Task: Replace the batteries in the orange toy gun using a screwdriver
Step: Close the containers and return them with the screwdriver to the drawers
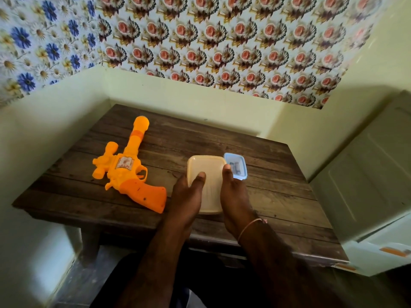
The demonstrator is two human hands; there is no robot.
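The orange toy gun lies flat on the left half of the wooden table, barrel pointing away from me. A cream plastic box with its lid on sits in the middle. My left hand grips its left side with the thumb on the lid. My right hand grips its right side, thumb at the far right corner. Behind the right hand stands a small clear box with a blue rim, with dark batteries inside. No screwdriver is visible.
The table stands in a corner, with walls close on the left and at the back. A pale green cabinet stands close on the right. My legs are under the near edge.
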